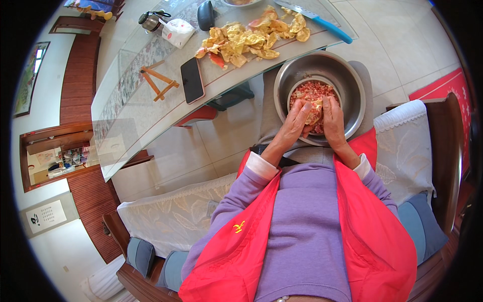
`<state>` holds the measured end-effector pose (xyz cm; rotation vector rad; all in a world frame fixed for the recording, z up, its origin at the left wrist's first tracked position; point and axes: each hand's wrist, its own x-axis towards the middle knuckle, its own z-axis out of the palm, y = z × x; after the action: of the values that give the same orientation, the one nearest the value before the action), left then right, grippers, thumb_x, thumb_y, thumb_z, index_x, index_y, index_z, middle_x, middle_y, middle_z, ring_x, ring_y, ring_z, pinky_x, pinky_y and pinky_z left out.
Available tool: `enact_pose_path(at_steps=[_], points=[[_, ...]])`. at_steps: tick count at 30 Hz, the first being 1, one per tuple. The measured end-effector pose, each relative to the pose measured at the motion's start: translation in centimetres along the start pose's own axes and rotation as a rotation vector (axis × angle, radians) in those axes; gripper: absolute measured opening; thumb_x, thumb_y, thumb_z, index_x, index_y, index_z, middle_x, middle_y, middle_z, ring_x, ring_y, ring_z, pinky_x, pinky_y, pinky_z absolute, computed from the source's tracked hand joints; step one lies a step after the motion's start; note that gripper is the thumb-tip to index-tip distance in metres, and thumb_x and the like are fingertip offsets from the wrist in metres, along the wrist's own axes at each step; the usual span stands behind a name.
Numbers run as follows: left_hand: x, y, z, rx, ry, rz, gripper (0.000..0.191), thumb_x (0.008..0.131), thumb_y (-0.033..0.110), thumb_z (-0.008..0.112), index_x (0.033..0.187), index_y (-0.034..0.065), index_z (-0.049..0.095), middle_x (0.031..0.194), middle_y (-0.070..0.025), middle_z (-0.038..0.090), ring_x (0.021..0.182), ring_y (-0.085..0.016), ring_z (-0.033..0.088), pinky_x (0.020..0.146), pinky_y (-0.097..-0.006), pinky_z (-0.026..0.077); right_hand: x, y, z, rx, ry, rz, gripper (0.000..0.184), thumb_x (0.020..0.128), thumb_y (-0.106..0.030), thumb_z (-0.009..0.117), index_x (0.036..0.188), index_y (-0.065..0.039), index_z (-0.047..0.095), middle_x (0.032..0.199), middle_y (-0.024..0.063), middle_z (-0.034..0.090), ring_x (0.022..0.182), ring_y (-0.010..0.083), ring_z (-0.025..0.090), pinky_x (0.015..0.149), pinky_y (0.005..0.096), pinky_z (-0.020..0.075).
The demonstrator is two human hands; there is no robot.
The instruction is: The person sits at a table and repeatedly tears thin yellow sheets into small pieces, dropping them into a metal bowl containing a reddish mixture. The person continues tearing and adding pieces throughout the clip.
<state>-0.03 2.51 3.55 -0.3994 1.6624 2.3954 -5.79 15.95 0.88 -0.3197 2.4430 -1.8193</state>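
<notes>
A piece of pomegranate [314, 113] with pale membrane and red seeds is held between my left hand [295, 120] and my right hand [333, 116]. Both hands are just above a smaller metal bowl [289, 99] of loose pomegranate seeds [311, 90]. That bowl sits inside a large stainless steel basin [353, 96], which rests on my lap. My fingers hide part of the piece and some of the seeds below it.
On the glass table [136, 124] lie yellow pomegranate peels [245, 39], a knife with a blue handle [330, 28], a smartphone [192, 80] and a small wooden stand [159, 82]. A white plastic bag [179, 32] and a metal flask [151, 22] stand farther back. A red stool [198, 115] is underneath.
</notes>
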Motion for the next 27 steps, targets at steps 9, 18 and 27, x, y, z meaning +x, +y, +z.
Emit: enact_pose_path(at_steps=[9, 18, 27], points=[[0.1, -0.3, -0.3, 0.011, -0.030, 0.018, 0.031, 0.106, 0.040, 0.043, 0.109, 0.0101, 0.048, 0.080, 0.0000, 0.048, 0.058, -0.008, 0.043, 0.049, -0.0222, 0.037, -0.1, 0.9, 0.1, 0.174, 0.001, 0.095, 0.035, 0.105, -0.029, 0.046, 0.099, 0.003, 0.059, 0.087, 0.0168, 0.062, 0.081, 0.0280, 0.059, 0.077, 0.0369, 0.0447], [0.4, -0.7, -0.3, -0.033, -0.014, 0.056, 0.034, 0.106, 0.036, 0.045, 0.118, 0.0056, 0.039, 0.078, -0.0017, 0.048, 0.054, -0.007, 0.043, 0.046, -0.0227, 0.038, -0.2, 2.4, 0.6, 0.559, -0.051, 0.321, 0.035, 0.105, -0.028, 0.045, 0.097, 0.001, 0.061, 0.086, 0.0047, 0.063, 0.078, 0.0108, 0.056, 0.071, 0.0284, 0.0451], [0.4, -0.4, -0.4, -0.045, -0.074, 0.087, 0.035, 0.106, 0.034, 0.046, 0.123, 0.0046, 0.038, 0.079, -0.0013, 0.049, 0.058, -0.007, 0.045, 0.047, -0.0227, 0.040, -0.4, 2.4, 0.1, 0.924, -0.204, 0.529, 0.030, 0.105, -0.029, 0.044, 0.106, -0.004, 0.060, 0.088, 0.0047, 0.066, 0.067, 0.0103, 0.062, 0.055, 0.0236, 0.0485]])
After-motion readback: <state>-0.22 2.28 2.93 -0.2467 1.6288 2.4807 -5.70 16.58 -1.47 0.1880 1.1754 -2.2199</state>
